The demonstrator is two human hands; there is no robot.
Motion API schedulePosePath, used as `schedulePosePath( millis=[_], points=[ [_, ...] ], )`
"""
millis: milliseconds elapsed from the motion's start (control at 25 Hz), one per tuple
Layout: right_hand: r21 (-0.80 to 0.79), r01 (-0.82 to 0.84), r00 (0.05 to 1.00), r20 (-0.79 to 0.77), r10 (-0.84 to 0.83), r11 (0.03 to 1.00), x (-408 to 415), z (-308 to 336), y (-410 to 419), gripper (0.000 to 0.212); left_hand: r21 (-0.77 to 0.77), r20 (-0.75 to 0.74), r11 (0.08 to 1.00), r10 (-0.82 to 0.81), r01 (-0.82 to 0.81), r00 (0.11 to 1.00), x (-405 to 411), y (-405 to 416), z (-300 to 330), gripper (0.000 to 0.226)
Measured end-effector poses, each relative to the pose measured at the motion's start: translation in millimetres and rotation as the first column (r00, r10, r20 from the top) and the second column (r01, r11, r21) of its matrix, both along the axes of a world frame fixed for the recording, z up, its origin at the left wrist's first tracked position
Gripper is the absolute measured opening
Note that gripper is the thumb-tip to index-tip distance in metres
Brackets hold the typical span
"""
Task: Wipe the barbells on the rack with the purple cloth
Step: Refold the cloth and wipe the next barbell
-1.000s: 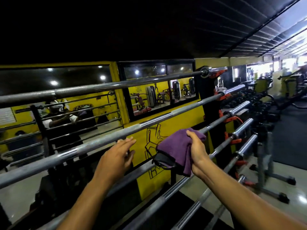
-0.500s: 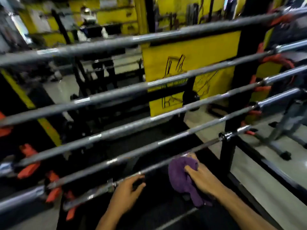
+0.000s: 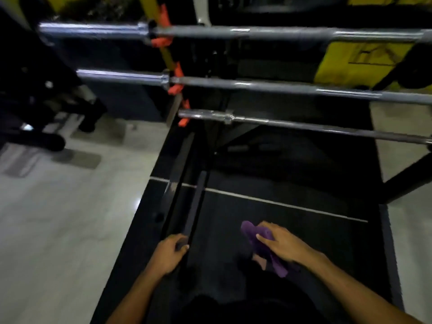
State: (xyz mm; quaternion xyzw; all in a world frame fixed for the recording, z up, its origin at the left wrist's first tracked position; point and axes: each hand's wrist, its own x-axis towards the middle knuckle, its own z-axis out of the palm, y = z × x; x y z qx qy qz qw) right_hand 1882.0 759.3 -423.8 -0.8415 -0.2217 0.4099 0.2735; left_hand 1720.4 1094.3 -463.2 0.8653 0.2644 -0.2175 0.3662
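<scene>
Both hands now sit lower than half a second ago, off the lowest bar and down by the rack base. Left hand (image 3: 169, 253): fingers curled around a dark rail (image 3: 195, 206) of the rack. Right hand (image 3: 284, 244): fingers pinching the purple cloth (image 3: 253, 233) over the black floor mat (image 3: 304, 230). Three barbells (image 3: 257, 85) span the rack above, well apart from the cloth.

The right hand (image 3: 284, 244) holds the cloth (image 3: 258, 239) low over the mat (image 3: 292, 183). To its left, the left hand (image 3: 169, 252) grips the near end of a low rail (image 3: 195, 206) running away from it. Beyond both hands, 3 barbells (image 3: 268, 86) lie across the rack (image 3: 411, 176), stacked upward. Bare floor (image 3: 70, 206) lies left of the left hand.
</scene>
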Motion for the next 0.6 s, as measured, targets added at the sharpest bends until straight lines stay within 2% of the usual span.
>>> schedulePosePath(
  millis=[120,280,440,600],
  points=[
    [-0.036,-0.197,0.980,0.010,0.198,0.980,-39.3,-6.4,42.9,0.026,-0.048,-0.003,0.993,0.105,-0.105,0.994,-73.2,4.9,-2.1,0.031],
    [-0.050,-0.407,0.910,0.060,0.409,0.912,-100.2,-12.9,111.3,0.017,-0.092,0.044,0.962,0.261,-0.257,0.964,-188.0,16.3,-6.9,0.032],
    [-0.076,-0.545,0.823,0.146,0.550,0.835,-197.6,-15.6,200.5,0.010,-0.113,0.031,0.879,0.469,-0.463,0.883,-328.1,37.9,-12.6,0.035],
    [-0.023,-0.601,0.781,0.198,0.592,0.799,-284.4,-7.4,284.8,0.011,-0.114,0.024,0.776,0.626,-0.620,0.779,-431.2,66.3,-14.7,0.035]
  ],
)
